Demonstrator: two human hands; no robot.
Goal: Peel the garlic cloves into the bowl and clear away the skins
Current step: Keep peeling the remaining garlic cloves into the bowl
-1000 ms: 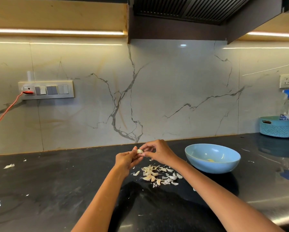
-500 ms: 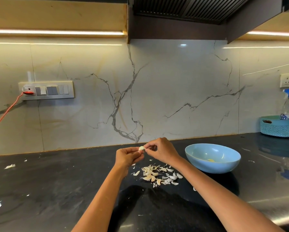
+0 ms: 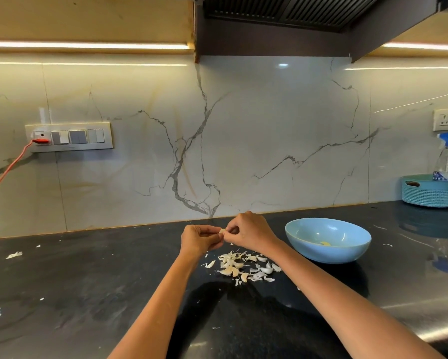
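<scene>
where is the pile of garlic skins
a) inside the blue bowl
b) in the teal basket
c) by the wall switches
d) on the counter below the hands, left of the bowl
d: the skins lie on the dark counter just below both hands, to the left of the bowl.

Black glossy stone countertop [image 3: 93, 288], running along the marble backsplash. Directly on it: pile of garlic cloves and skins [image 3: 241, 266] near centre, light blue bowl [image 3: 327, 240] just right of the pile, teal woven basket [image 3: 431, 191] far right by the wall. Stray skin scraps [image 3: 14, 254] scattered well left.
</scene>
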